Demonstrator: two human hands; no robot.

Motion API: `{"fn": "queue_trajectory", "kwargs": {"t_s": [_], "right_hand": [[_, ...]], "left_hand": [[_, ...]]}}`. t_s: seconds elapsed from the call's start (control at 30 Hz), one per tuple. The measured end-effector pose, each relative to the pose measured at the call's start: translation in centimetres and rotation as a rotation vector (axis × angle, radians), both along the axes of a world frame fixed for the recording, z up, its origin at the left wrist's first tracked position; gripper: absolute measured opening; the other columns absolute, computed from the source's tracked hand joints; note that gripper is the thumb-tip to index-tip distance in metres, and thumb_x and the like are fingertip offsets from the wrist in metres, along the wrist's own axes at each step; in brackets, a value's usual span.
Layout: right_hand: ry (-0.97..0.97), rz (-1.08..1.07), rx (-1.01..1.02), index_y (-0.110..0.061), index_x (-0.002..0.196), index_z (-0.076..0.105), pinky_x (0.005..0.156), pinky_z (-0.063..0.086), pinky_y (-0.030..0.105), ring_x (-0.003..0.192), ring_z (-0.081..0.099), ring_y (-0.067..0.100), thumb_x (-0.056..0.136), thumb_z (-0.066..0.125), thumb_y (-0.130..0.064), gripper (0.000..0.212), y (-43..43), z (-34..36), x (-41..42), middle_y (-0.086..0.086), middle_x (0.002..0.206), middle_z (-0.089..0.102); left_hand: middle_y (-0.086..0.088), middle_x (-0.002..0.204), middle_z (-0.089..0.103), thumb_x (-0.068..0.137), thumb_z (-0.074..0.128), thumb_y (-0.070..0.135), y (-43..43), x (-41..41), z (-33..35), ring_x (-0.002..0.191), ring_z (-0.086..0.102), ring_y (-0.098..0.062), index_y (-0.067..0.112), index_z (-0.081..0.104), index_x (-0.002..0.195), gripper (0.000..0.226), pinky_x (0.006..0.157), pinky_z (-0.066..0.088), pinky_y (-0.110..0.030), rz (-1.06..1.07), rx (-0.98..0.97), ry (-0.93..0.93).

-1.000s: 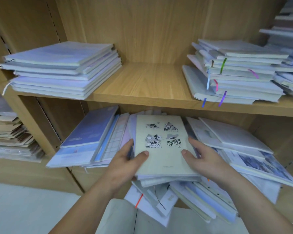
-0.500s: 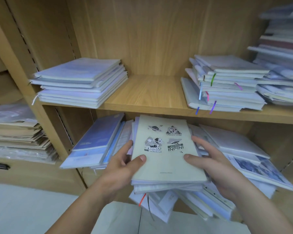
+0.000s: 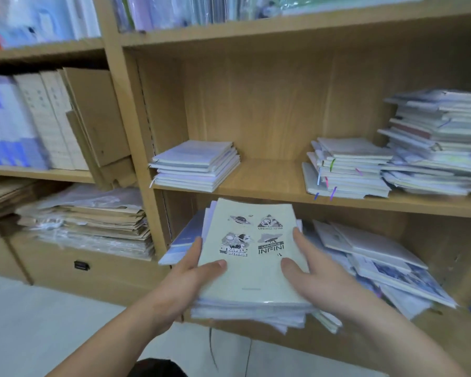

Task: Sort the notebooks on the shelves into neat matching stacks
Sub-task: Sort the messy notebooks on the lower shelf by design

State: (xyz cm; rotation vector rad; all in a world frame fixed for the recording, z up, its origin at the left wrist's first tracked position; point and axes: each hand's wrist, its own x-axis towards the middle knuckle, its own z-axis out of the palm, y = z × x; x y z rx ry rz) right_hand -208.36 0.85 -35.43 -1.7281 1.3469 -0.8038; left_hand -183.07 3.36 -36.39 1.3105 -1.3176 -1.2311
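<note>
Before the lower shelf (image 3: 419,338), in the head view, a stack of notebooks (image 3: 245,278) is gripped at its sides by the left hand (image 3: 191,278) and the right hand (image 3: 318,278), with the thumbs laid on top. A neat pile (image 3: 196,164) and a ribbon-marked pile (image 3: 346,170) are kept on the middle shelf (image 3: 269,183). Compared with half a second ago, the stack is raised nearer that shelf's edge. "TRAVEL THE UNIVERSE" and "UNIVERSE INFINI" are printed on its cover.

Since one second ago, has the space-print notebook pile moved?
Yes. The pile rose outward: its far edge now overlaps the shelf board above, formerly lying below it.

Matt wood-grain shelf (image 3: 269,183); smooth, faintly glossy paper notebook cover (image 3: 252,270).
</note>
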Motion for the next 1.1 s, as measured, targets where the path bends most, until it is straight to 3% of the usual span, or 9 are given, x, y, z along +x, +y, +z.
{"fn": "queue_trajectory", "kwargs": {"t_s": [0.13, 0.27, 0.4, 0.5, 0.6, 0.7, 0.87, 0.97, 1.1], "right_hand": [[-0.134, 0.024, 0.042, -0.035, 0.162, 0.016, 0.116, 0.021, 0.020, 0.143, 0.021, -0.006, 0.101, 0.056, -0.041, 0.073, 1.0, 2.4, -0.1, -0.025, 0.161, 0.020], [-0.315, -0.030, -0.043, -0.033, 0.160, 0.025, 0.112, 0.031, 0.020, 0.131, 0.042, -0.013, 0.088, 0.077, -0.039, 0.089, 0.8, 3.9, 0.2, -0.025, 0.155, 0.039], [-0.411, -0.070, -0.126, -0.033, 0.157, 0.031, 0.116, 0.041, 0.032, 0.130, 0.052, -0.007, 0.084, 0.082, -0.029, 0.090, -1.8, 7.3, 1.0, -0.023, 0.145, 0.053], [-0.408, -0.012, -0.193, -0.030, 0.144, 0.045, 0.079, 0.045, 0.000, 0.089, 0.057, -0.030, 0.092, 0.074, -0.018, 0.061, -5.6, 11.4, 3.0, -0.042, 0.105, 0.059], [-0.400, -0.006, -0.198, -0.030, 0.109, 0.047, 0.055, 0.036, -0.006, 0.057, 0.049, -0.033, 0.097, 0.064, -0.004, 0.033, -9.3, 15.2, 6.9, -0.047, 0.063, 0.053], [-0.368, -0.034, -0.215, -0.024, 0.126, 0.049, 0.061, 0.038, -0.005, 0.063, 0.055, -0.028, 0.098, 0.065, -0.007, 0.037, -15.6, 15.3, 10.5, -0.034, 0.082, 0.055], [-0.339, -0.008, -0.113, -0.019, 0.160, 0.029, 0.096, 0.041, 0.025, 0.118, 0.054, 0.011, 0.095, 0.071, -0.026, 0.079, -23.7, 15.1, 16.1, -0.006, 0.151, 0.048], [-0.340, 0.014, -0.001, -0.022, 0.161, 0.027, 0.091, 0.041, 0.028, 0.115, 0.054, 0.017, 0.090, 0.076, -0.037, 0.087, -26.7, 14.5, 18.2, -0.001, 0.155, 0.044], [-0.133, 0.121, 0.026, -0.030, 0.159, 0.027, 0.110, 0.047, 0.038, 0.126, 0.057, 0.018, 0.049, 0.088, -0.075, 0.134, -27.8, 12.6, 18.4, -0.006, 0.152, 0.047]], "left_hand": [[0.029, 0.104, 0.073, 0.097, 0.065, 0.019, 0.4, 0.6, 3.0, 0.084, 0.071, 0.008, 0.029, 0.062, 0.123, 0.028, 0.067, 0.052, -0.009, 0.007, -0.021, -0.011], [0.003, 0.121, 0.075, 0.098, 0.068, 0.017, 0.4, 0.9, 5.5, 0.110, 0.073, -0.021, 0.021, 0.065, 0.127, 0.030, 0.095, 0.056, -0.037, -0.027, -0.116, -0.038], [-0.004, 0.124, 0.074, 0.089, 0.076, 0.021, -2.2, 2.0, 8.5, 0.113, 0.071, -0.028, 0.021, 0.062, 0.134, 0.048, 0.097, 0.057, -0.043, -0.056, -0.203, 0.041], [-0.011, 0.112, 0.077, 0.087, 0.080, 0.014, -6.9, 4.1, 12.0, 0.100, 0.075, -0.031, 0.018, 0.063, 0.127, 0.044, 0.084, 0.061, -0.037, 0.072, -0.202, 0.111], [-0.014, 0.110, 0.077, 0.089, 0.079, 0.017, -11.5, 6.7, 14.9, 0.099, 0.075, -0.031, 0.008, 0.068, 0.124, 0.038, 0.091, 0.060, -0.040, 0.124, -0.206, 0.036], [-0.017, 0.106, 0.078, 0.091, 0.076, 0.016, -15.8, 9.7, 16.0, 0.093, 0.075, -0.030, 0.007, 0.072, 0.110, 0.021, 0.093, 0.059, -0.046, 0.205, -0.175, -0.042], [-0.003, 0.104, 0.074, 0.093, 0.076, 0.026, -22.9, 14.3, 16.6, 0.092, 0.074, -0.020, 0.015, 0.063, 0.113, 0.025, 0.082, 0.060, -0.033, 0.313, -0.181, -0.178], [-0.004, 0.123, 0.069, 0.095, 0.071, 0.036, -26.4, 15.9, 15.9, 0.109, 0.067, -0.023, 0.012, 0.064, 0.132, 0.044, 0.095, 0.056, -0.037, 0.435, -0.231, -0.527], [0.003, 0.092, 0.071, 0.106, 0.050, 0.039, -27.8, 16.9, 14.8, 0.082, 0.067, -0.016, 0.019, 0.072, 0.119, 0.033, 0.068, 0.056, -0.031, 0.306, -0.350, -1.047]]}}
